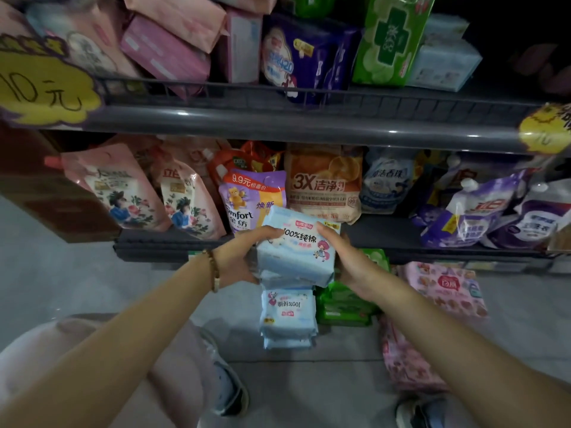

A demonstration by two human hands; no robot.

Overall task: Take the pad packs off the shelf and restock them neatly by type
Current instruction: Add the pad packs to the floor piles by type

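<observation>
A person stands before a shop shelf (278, 118) during a restock of sanitary pads. At far left hangs a yellow price sign (46, 88); beside it, pink packs (167, 54) lie jumbled on the upper tier. Below centre, the left hand (238, 257), a beaded bracelet (213, 267) at the wrist, and the right hand (349, 261) hold a blue pad pack (296, 254) between them in the air, in front of the lower shelf of detergent pouches (123, 193). Each grip is closed on the pack, fingers curled round a side edge and thumb on the printed face.

The pack's long axis runs away from the person, tipped slightly right at the far end. Its printed face looks up at the camera, lettering upright to the holder. Whether a second pack is held under it cannot be told.

Directly beneath, on the floor, sits a blue stack (289, 316) of the same type, its top pack printed the opposite way round. Green packs (343, 304) lie just beside it, and pink floor packs (445, 288) further right.

The risks look modest. The soft wrapper could slide out of a side-only hold. A pack set off-centre could tip the narrow stack into the green pile, mixing types. Lettering left unmatched would spoil the neat finish.
</observation>
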